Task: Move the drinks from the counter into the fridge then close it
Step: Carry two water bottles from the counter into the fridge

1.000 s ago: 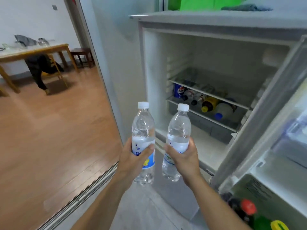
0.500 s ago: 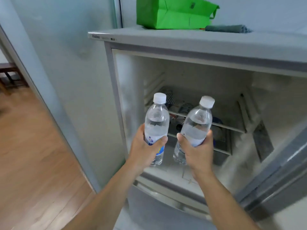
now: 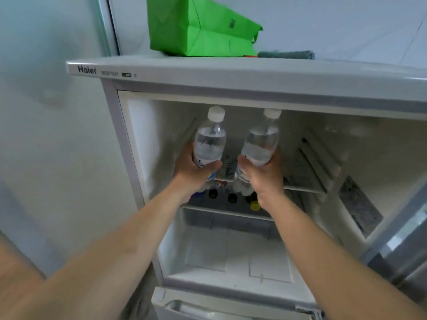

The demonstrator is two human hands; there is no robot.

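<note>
Two bare forearms are stretched into an open fridge. One water bottle is gripped by the left hand, fingers curled round it; a second water bottle is gripped likewise by the right hand. Both are held upright above the glass shelf. "Haier" is printed on the fridge's top edge, where one green bag is seen.

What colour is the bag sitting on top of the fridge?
Bright green bag, clearest in the head view, the only one.
</note>
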